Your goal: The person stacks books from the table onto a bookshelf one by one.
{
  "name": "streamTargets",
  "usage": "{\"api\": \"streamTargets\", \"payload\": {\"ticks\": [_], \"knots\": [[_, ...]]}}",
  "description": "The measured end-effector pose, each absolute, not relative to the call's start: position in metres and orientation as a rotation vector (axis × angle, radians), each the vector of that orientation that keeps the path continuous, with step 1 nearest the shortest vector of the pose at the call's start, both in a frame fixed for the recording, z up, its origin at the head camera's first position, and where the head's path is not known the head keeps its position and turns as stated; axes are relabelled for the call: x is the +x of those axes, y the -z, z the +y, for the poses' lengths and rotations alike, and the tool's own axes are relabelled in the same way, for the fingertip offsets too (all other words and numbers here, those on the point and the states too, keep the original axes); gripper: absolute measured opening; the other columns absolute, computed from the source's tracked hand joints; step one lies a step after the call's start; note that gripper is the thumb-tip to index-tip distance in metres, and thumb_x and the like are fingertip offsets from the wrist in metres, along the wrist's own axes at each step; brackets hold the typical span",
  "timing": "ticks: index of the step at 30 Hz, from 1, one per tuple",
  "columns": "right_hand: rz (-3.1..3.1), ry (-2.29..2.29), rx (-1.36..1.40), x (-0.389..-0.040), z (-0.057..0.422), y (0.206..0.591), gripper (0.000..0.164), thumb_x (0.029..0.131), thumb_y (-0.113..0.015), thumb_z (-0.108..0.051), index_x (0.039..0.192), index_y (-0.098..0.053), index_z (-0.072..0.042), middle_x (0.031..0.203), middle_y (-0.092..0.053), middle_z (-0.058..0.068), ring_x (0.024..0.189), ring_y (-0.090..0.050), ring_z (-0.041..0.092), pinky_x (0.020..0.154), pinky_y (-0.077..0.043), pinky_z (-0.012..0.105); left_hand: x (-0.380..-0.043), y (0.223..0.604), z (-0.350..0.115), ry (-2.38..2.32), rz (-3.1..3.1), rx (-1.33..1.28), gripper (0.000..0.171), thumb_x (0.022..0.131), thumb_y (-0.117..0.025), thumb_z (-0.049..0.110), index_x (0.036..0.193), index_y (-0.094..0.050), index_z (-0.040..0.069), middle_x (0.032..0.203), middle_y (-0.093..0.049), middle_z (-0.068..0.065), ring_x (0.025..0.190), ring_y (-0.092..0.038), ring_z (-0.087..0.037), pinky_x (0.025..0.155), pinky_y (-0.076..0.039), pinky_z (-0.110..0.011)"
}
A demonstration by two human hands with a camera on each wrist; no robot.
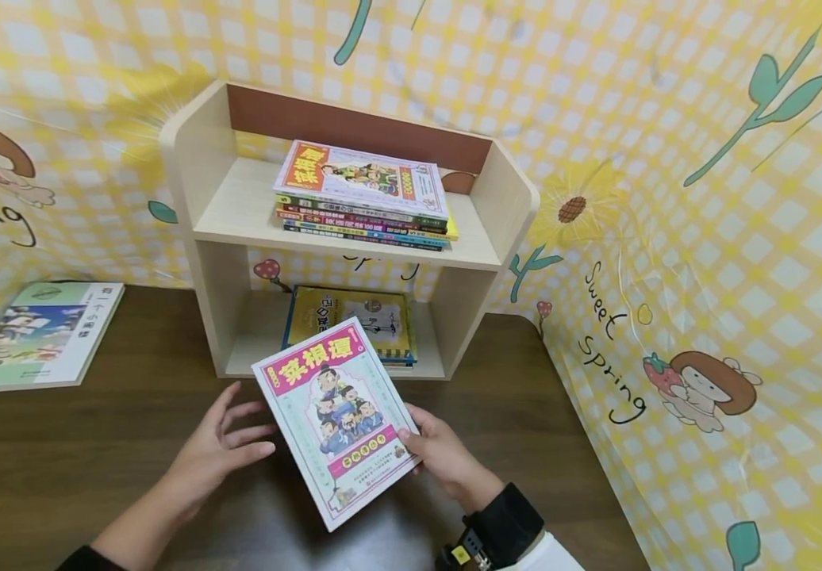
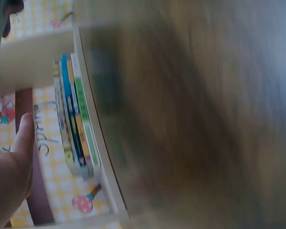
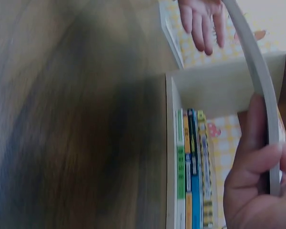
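Note:
My right hand (image 1: 447,456) grips a book (image 1: 339,420) by its lower right edge, thumb on the front cover and fingers behind. The cover is pale blue and pink with cartoon figures, tilted toward the head camera. In the right wrist view the book (image 3: 260,76) appears edge-on between thumb and fingers. My left hand (image 1: 218,452) is beside the book's left edge, fingers spread and holding nothing. Behind the held book stands a two-tier wooden shelf (image 1: 211,301). A stack of books (image 1: 368,190) lies on its upper tier. More books (image 1: 382,317) lie on the lower tier, partly hidden.
At the left a white and green book (image 1: 40,337) lies flat on the dark wooden table (image 1: 147,420). A yellow checked cloth (image 1: 668,262) with printed flowers covers the walls behind and at the right. A black band with a device (image 1: 489,531) circles my right wrist.

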State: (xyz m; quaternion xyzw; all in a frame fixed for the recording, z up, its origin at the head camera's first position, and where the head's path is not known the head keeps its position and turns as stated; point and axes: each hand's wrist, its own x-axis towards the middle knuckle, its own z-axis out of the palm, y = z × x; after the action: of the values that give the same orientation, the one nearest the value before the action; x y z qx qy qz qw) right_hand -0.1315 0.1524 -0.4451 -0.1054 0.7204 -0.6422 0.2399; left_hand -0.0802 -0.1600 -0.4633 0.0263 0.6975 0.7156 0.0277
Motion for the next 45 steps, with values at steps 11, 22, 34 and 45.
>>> {"api": "streamTargets", "payload": {"ticks": [11,22,34,45], "knots": [[1.943,1.493,-0.414,-0.148,0.177,0.442,0.042,0.101,-0.048,-0.012,0.142,-0.047,-0.009,0.09,-0.07,0.007,0.07,-0.066,0.014,0.051,-0.039,0.024,-0.086,0.462,-0.173,-2.106,2.231,0.414,0.124,0.069,-0.08,-0.01,0.153,0.01,0.004,0.144,-0.02,-0.039,0.105,-0.054,0.009,0.083,-0.053,-0.019],[1.854,1.388,-0.566,-0.16,0.185,0.437,0.04,0.101,-0.047,-0.009,0.141,-0.046,-0.004,0.089,-0.068,0.003,0.071,-0.066,0.012,0.051,-0.043,0.022,-0.084,0.457,-0.169,-1.999,2.206,0.602,0.119,0.067,-0.084,-0.005,0.153,-0.003,0.0,0.146,-0.018,-0.041,0.117,-0.04,0.018,0.088,-0.047,-0.014],[1.819,1.381,-0.624,-0.168,0.182,0.433,0.041,0.1,-0.047,-0.007,0.14,-0.044,0.002,0.09,-0.068,0.001,0.071,-0.067,0.01,0.049,-0.044,0.019,-0.077,0.455,-0.16,-1.837,2.25,0.562,0.12,0.066,-0.088,0.01,0.154,-0.007,0.001,0.149,-0.022,-0.036,0.097,-0.06,-0.01,0.077,-0.054,-0.025],[1.775,1.632,-0.358,-0.171,0.18,0.434,0.039,0.097,-0.056,-0.01,0.134,-0.052,0.003,0.09,-0.071,0.001,0.068,-0.065,0.009,0.046,-0.034,0.017,-0.074,0.444,-0.159,-1.757,2.452,0.429,0.11,0.071,-0.087,0.015,0.154,-0.015,0.002,0.145,-0.037,-0.031,0.106,-0.057,-0.013,0.08,-0.051,-0.02]]}}
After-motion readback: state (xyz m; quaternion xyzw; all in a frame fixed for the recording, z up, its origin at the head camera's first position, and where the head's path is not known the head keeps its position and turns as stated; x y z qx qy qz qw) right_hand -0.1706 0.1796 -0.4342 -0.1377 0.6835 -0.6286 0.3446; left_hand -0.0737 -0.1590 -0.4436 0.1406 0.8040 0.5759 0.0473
